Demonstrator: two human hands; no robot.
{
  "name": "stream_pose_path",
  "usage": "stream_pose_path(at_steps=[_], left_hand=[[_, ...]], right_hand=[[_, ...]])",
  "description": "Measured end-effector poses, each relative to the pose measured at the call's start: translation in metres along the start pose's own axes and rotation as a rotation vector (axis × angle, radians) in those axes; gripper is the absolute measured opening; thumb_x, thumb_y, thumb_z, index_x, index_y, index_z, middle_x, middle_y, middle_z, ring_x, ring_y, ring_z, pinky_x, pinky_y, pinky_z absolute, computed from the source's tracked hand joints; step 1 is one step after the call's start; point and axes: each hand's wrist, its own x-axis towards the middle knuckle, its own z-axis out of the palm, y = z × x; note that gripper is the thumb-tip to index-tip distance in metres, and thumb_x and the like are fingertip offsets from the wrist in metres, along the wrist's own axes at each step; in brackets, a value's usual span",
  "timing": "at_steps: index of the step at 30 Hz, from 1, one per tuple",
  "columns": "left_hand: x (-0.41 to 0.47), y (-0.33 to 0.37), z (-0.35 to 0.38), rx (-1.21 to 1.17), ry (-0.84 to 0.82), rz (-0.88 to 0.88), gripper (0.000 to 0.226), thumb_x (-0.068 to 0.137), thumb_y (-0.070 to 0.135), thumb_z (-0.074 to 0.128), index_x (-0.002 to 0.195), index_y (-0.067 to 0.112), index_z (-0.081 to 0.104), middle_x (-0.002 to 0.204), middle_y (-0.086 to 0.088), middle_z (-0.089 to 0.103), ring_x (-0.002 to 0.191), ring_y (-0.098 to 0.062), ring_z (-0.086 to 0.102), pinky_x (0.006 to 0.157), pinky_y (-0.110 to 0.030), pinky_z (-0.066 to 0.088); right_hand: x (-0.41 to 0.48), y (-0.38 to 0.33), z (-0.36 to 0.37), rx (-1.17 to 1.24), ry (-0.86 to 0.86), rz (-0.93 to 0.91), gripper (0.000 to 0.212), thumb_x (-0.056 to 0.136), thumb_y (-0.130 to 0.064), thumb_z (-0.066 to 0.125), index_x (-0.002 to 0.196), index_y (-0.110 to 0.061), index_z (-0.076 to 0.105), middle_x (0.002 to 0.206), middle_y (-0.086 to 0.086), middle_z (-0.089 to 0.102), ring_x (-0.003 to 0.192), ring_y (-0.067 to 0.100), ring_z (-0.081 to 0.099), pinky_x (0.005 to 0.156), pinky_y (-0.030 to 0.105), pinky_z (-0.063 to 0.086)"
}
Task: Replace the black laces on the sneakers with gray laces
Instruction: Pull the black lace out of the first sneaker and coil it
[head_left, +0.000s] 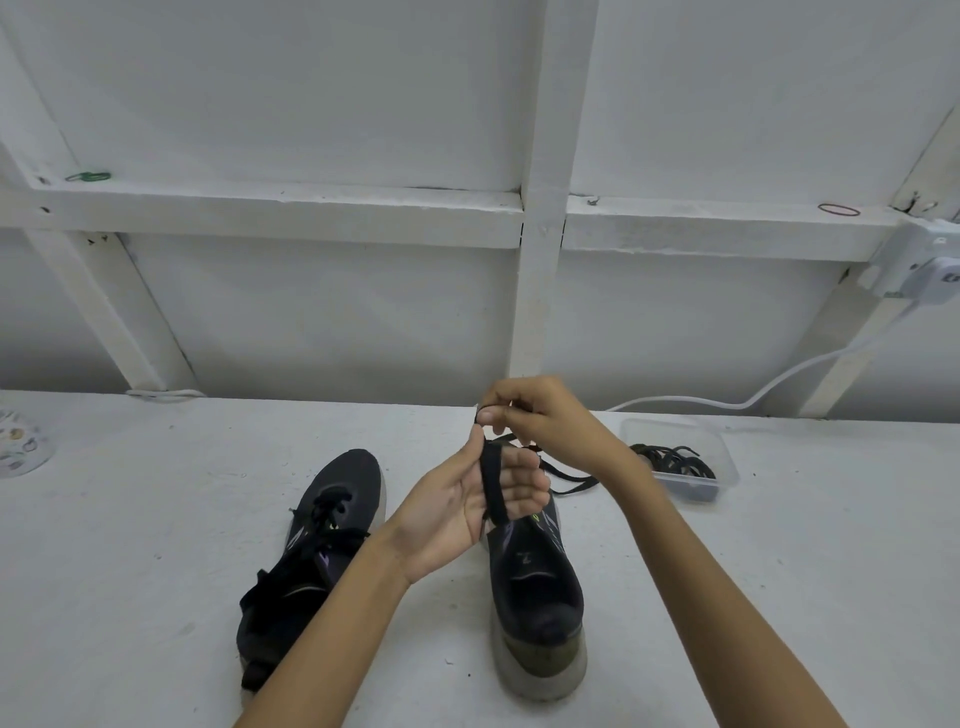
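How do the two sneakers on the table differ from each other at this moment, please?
The left sneaker has black laces threaded over its tongue; the right sneaker's visible tongue is bare. The left sneaker lies at a slant, toe pointing away and rightward; the right sneaker stands straight, heel toward the camera. Both are dark with pale soles and rest on the white table.

text | sneaker tongue (525, 558) — pale mark, maybe "Z" | rest — none

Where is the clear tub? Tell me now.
Head view, right side: the tub sits on the table, just right of the right hand, with dark laces inside.
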Motion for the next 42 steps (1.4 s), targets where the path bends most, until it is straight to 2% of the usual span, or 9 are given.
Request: stream_pose_path(at_steps=[3, 6, 10, 14, 19, 24, 31, 35, 42], left_hand=[[0.001, 0.005, -0.001, 0.06, -0.008, 0.023, 0.053, 0.095, 0.042, 0.036, 0.106, 0.0, 0.066, 0.099, -0.018, 0.07, 0.091, -0.024, 0.069, 0.081, -0.029, 0.057], [0.003, 0.018, -0.003, 0.051, -0.016, 0.092, 0.056, 0.094, 0.042, 0.037, 0.108, -0.002, 0.068, 0.108, -0.023, 0.068, 0.099, -0.028, 0.068, 0.087, -0.031, 0.057], [0.009, 0.037, -0.016, 0.161, 0.044, 0.179, 0.067, 0.094, 0.05, 0.03, 0.12, -0.005, 0.058, 0.119, -0.024, 0.065, 0.114, -0.03, 0.063, 0.091, -0.029, 0.054], [0.013, 0.04, -0.032, 0.395, 0.13, 0.141, 0.077, 0.095, 0.057, 0.018, 0.124, -0.002, 0.057, 0.12, -0.018, 0.067, 0.116, -0.027, 0.063, 0.092, -0.025, 0.052], [0.01, 0.022, -0.032, 0.468, 0.059, 0.026, 0.088, 0.095, 0.061, 0.002, 0.124, 0.0, 0.06, 0.119, -0.021, 0.067, 0.115, -0.028, 0.063, 0.099, -0.03, 0.049], [0.005, 0.011, -0.018, 0.468, -0.041, -0.06, 0.094, 0.092, 0.065, 0.001, 0.117, -0.002, 0.064, 0.116, -0.024, 0.067, 0.114, -0.032, 0.063, 0.095, -0.031, 0.051], [0.01, 0.021, -0.022, 0.336, 0.002, 0.07, 0.09, 0.093, 0.064, 0.009, 0.12, -0.004, 0.061, 0.117, -0.026, 0.066, 0.111, -0.031, 0.064, 0.091, -0.03, 0.053], [0.011, 0.031, -0.031, 0.292, 0.06, 0.152, 0.083, 0.096, 0.059, 0.012, 0.123, -0.005, 0.058, 0.12, -0.024, 0.065, 0.117, -0.032, 0.061, 0.095, -0.03, 0.052], [0.01, 0.014, -0.025, 0.459, 0.151, 0.062, 0.051, 0.102, 0.04, 0.028, 0.109, 0.007, 0.066, 0.085, -0.002, 0.072, 0.08, -0.012, 0.067, 0.08, -0.028, 0.051]], right_hand=[[-0.004, 0.017, 0.011, -0.072, -0.023, 0.038, 0.018, 0.086, -0.028, 0.057, 0.073, -0.036, 0.066, 0.072, -0.004, 0.067, 0.071, 0.021, 0.062, 0.071, 0.042, 0.052], [-0.018, 0.036, 0.03, -0.17, -0.111, 0.132, 0.013, 0.082, -0.01, 0.055, 0.077, -0.011, 0.067, 0.071, 0.007, 0.064, 0.07, 0.028, 0.061, 0.07, 0.049, 0.052], [-0.045, 0.019, 0.039, -0.123, -0.294, 0.098, 0.016, 0.094, -0.033, 0.059, 0.08, -0.033, 0.067, 0.06, -0.005, 0.057, 0.061, 0.009, 0.055, 0.066, 0.034, 0.047], [-0.051, -0.01, 0.017, -0.08, -0.394, 0.056, 0.019, 0.097, -0.026, 0.059, 0.079, -0.031, 0.065, 0.059, -0.01, 0.053, 0.058, 0.004, 0.049, 0.058, 0.018, 0.039], [-0.025, -0.02, -0.013, -0.019, -0.194, -0.009, 0.019, 0.098, -0.013, 0.056, 0.084, -0.006, 0.065, 0.061, -0.013, 0.051, 0.057, 0.002, 0.044, 0.058, 0.016, 0.035], [0.006, 0.008, -0.005, 0.014, -0.012, 0.014, 0.015, 0.097, -0.014, 0.058, 0.084, -0.014, 0.067, 0.061, -0.007, 0.053, 0.059, 0.003, 0.047, 0.062, 0.021, 0.039], [-0.024, 0.036, 0.044, 0.099, -0.124, 0.121, 0.037, 0.087, 0.006, 0.053, 0.076, -0.028, 0.062, 0.063, -0.012, 0.057, 0.059, -0.003, 0.053, 0.06, 0.015, 0.044], [-0.046, 0.027, 0.05, 0.034, -0.26, 0.127, 0.024, 0.1, -0.03, 0.051, 0.089, -0.019, 0.07, 0.063, -0.004, 0.053, 0.059, 0.009, 0.049, 0.064, 0.026, 0.043], [-0.033, -0.015, 0.005, 0.056, -0.346, 0.066, 0.019, 0.099, -0.018, 0.053, 0.086, -0.016, 0.066, 0.081, -0.018, 0.062, 0.078, 0.005, 0.058, 0.079, 0.027, 0.05]])
